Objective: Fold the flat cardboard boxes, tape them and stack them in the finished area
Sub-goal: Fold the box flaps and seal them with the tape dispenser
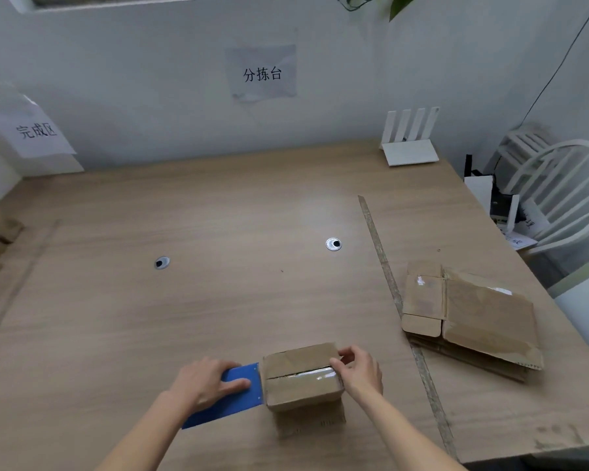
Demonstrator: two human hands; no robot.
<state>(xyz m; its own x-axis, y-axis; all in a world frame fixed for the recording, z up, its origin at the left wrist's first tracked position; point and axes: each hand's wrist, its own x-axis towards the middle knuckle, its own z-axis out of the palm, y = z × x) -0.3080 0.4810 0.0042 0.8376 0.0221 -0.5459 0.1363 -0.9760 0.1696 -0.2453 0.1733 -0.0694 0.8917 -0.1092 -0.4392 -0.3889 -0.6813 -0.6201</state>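
Box (303, 375) long axis and taped seam left-right, left hand (206, 385) gripping blue dispenser (232, 396), right hand (359, 372) pinching its end.

Tabletop (218, 317): light wood grain w/ 2 silver-rimmed black holes (333, 244). Folded box (301, 375) nr front edge: brown, shiny clear tape. Dispenser (232, 392): blue. Flat boxes (470, 317) nr right edge: brown. Router (410, 144), back-right corner: white.
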